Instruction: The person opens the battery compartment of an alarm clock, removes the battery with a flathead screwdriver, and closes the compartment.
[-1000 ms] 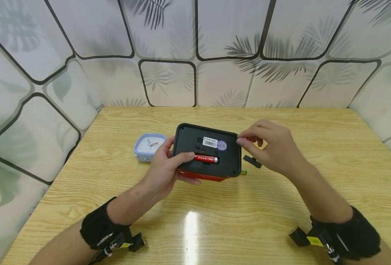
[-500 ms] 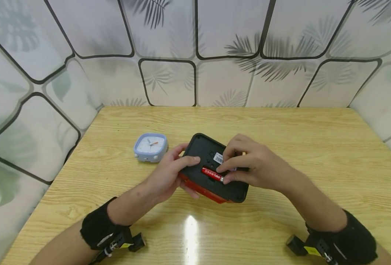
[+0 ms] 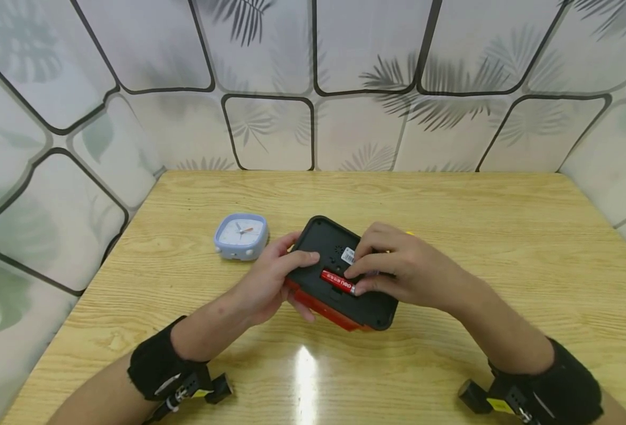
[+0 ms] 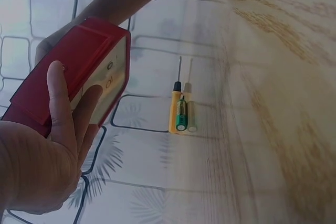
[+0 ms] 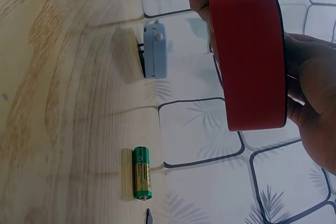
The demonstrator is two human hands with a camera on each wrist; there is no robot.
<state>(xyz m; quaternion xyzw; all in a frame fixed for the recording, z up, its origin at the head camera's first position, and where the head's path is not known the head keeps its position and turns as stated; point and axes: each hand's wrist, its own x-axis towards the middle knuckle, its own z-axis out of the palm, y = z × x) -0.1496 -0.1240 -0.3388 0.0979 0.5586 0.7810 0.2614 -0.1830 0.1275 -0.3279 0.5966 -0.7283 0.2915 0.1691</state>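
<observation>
My left hand (image 3: 262, 286) grips a red clock (image 3: 320, 236) by its left end, thumb on the black back and fingers beneath. The back faces up and tilts, with a barcode label partly covered. A red battery (image 3: 336, 281) lies in the slot in that back. My right hand (image 3: 413, 268) bends over the clock, thumb and fingertip pinching the right end of the battery. In the left wrist view the clock's pale numbered face (image 4: 113, 72) shows past the fingers. From the right wrist view only its red side (image 5: 249, 61) and the hands are visible.
A light blue alarm clock (image 3: 241, 236) stands on the wooden table (image 3: 504, 236) to the left. Behind the held clock, a green battery (image 4: 181, 115) and a yellow-handled screwdriver (image 4: 174, 103) lie on the table, mostly hidden in the head view.
The right hand has come in from the clock's right edge to the red battery. The clock has been turned and lowered toward me; over the last half second little has moved.
</observation>
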